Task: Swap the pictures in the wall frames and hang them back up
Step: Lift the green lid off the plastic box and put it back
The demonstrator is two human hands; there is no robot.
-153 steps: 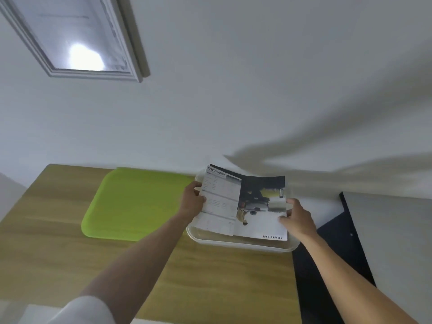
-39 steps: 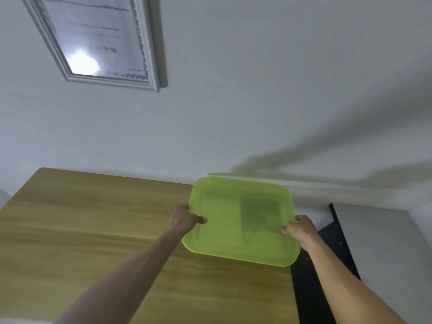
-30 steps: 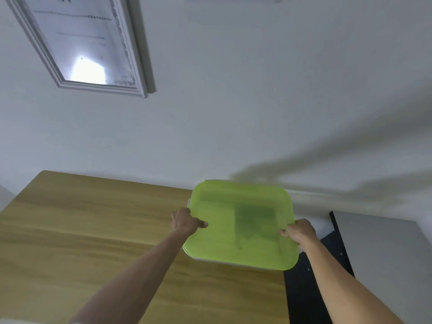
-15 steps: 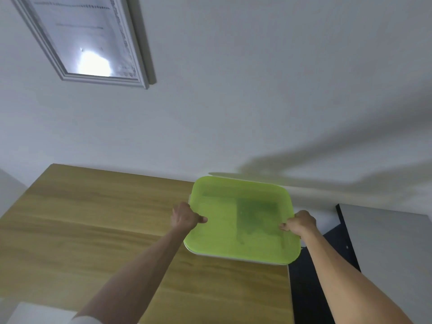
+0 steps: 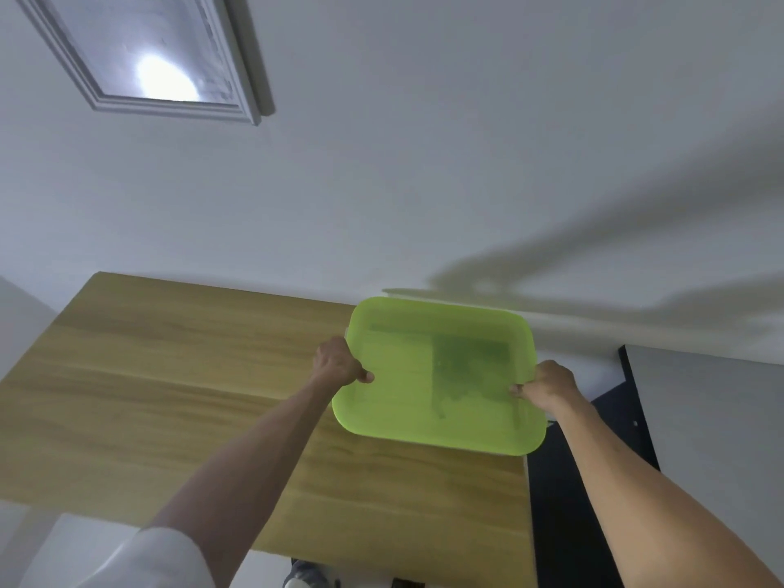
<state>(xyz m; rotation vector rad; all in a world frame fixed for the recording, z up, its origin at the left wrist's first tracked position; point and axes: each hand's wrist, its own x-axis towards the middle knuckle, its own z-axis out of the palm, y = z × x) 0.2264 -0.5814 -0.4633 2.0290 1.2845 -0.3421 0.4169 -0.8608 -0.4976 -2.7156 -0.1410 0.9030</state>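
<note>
A translucent lime-green lid [image 5: 407, 401] covers a clear plastic box at the right end of the wooden table [image 5: 169, 396]. A dark picture sheet shows dimly through the lid. My left hand [image 5: 337, 367] grips the lid's left edge, thumb on top. My right hand [image 5: 547, 384] grips its right edge. A silver-framed picture [image 5: 157, 57] hangs on the white wall at the upper left, with a bright glare on its glass.
A dark panel [image 5: 564, 502] and a grey surface [image 5: 712, 422] stand to the right of the table. The table's back edge meets the wall. A shoe [image 5: 305, 581] shows on the floor below the table's front edge.
Five seconds ago both hands held the picture sheet over the open box, lid lying to the left. Since then the lid sits on the box. Over the last second only the view has shifted.
</note>
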